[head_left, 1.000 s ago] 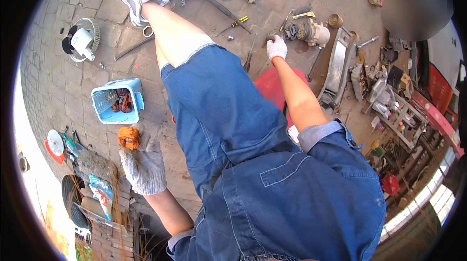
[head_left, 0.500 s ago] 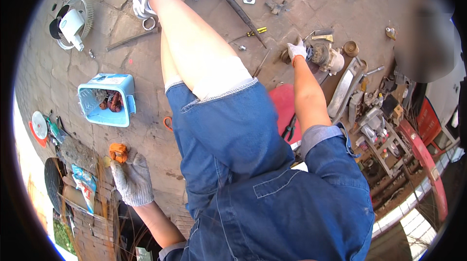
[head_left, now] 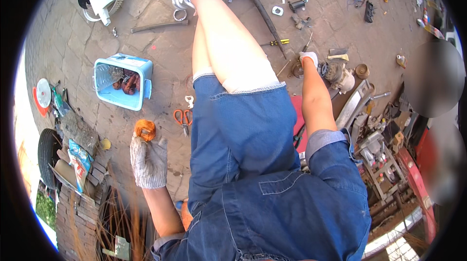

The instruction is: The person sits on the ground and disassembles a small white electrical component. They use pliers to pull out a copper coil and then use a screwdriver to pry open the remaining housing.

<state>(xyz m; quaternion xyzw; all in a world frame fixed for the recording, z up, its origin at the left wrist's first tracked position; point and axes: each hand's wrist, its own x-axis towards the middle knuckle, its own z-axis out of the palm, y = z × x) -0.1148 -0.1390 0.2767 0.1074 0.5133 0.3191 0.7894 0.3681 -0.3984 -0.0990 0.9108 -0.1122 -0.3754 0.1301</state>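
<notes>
My left hand (head_left: 148, 163), in a grey knit glove, is closed around a round copper-coloured coil (head_left: 145, 130), held up at the lower left. Reaching forward on the right, my gloved right hand (head_left: 308, 58) is down among dark metal motor parts. A thin rod (head_left: 308, 42) sticks out just beyond its fingers. What the right fingers grip is hidden. Beside that hand lies a silvery motor body (head_left: 340, 77) with dark windings. A light-blue plastic basket (head_left: 145, 69) holds reddish-brown coils (head_left: 130, 83). Orange-handled scissors (head_left: 183, 117) lie between the left hand and my leg.
A long-handled hammer (head_left: 265, 13) and a yellow-handled screwdriver (head_left: 282, 41) lie past my legs. A fan-like part (head_left: 102, 0) sits far left. Scrap metal and a red beam (head_left: 413, 183) crowd the right, near another person, blurred. A tyre (head_left: 47, 159) stands at left.
The whole view has shifted, so most things sit further right. The scissors now show fully beside my leg. My left hand still holds the coil; my right hand stays by the motor parts.
</notes>
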